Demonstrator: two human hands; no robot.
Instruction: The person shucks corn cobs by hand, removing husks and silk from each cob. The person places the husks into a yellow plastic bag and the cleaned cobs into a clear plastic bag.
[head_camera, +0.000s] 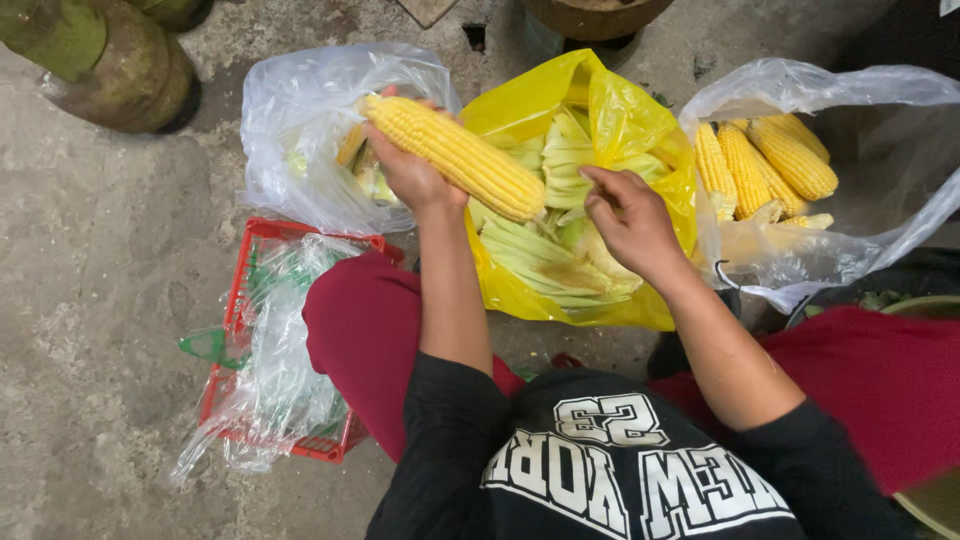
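Left hand (412, 178) grips corn cob (455, 155); yellow, fully husked (kernels plump)

My left hand (412, 175) covers the cob's (455, 152) underside; my fingertips there are out of sight. Clear bag (300, 120) behind it: contents blurred by plastic, can't tell beyond something yellow-green. Husks (545, 250) hide the yellow bag's (620, 120) bottom. Right bag (800, 250): lower cobs (765, 165) fogged by film, count unclear. Red basket (240, 300) mostly buried under crumpled plastic and my knee. Green drum (100, 55) top left, pot (595, 12) at top and bowl (930, 500) bottom right cut by edges.
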